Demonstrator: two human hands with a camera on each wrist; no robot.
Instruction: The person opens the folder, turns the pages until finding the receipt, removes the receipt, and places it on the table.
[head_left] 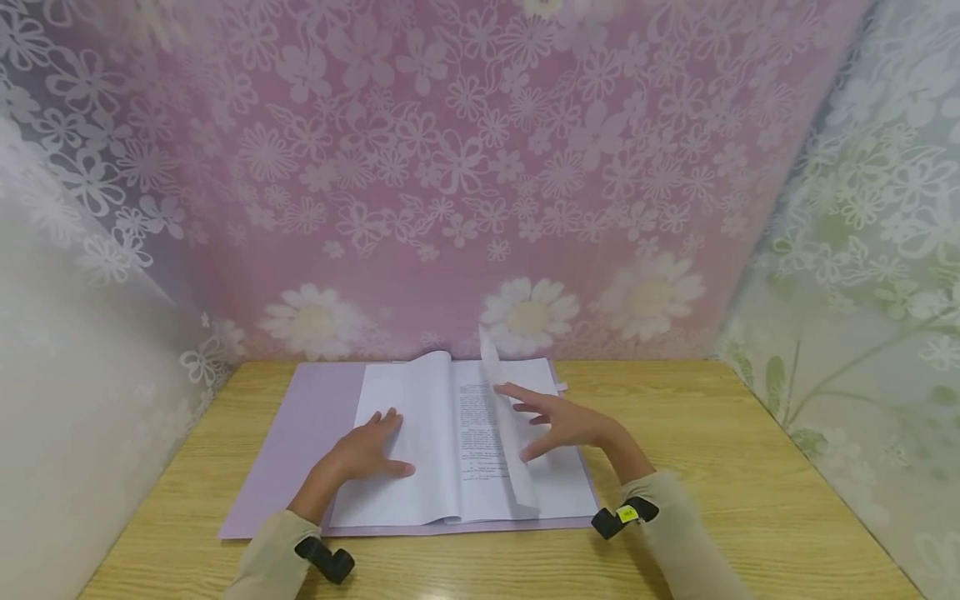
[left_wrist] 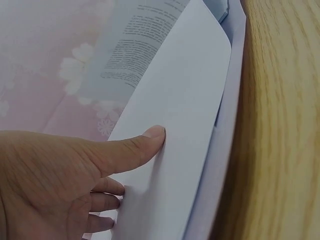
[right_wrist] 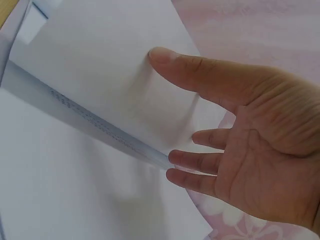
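Purple folder [head_left: 300, 417] lies spread on wooden table [head_left: 720, 442], papers [head_left: 573, 492] inside. Left hand [head_left: 366, 452], fingers loosely spread, rests on blank left page [head_left: 390, 500]; right hand [head_left: 566, 422], fingers extended, touches raised sheet [head_left: 510, 442] tilting up beside printed page [head_left: 477, 433].

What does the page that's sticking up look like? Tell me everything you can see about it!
The raised page is a thin, white sheet that looks like paper. It stands nearly on edge, with its lower corner a little bent, above the right side of the open purple folder. The side facing the right hand looks blank; I can't tell about the other. That hand's fingertips seem to touch it. A printed page shows just left of it.
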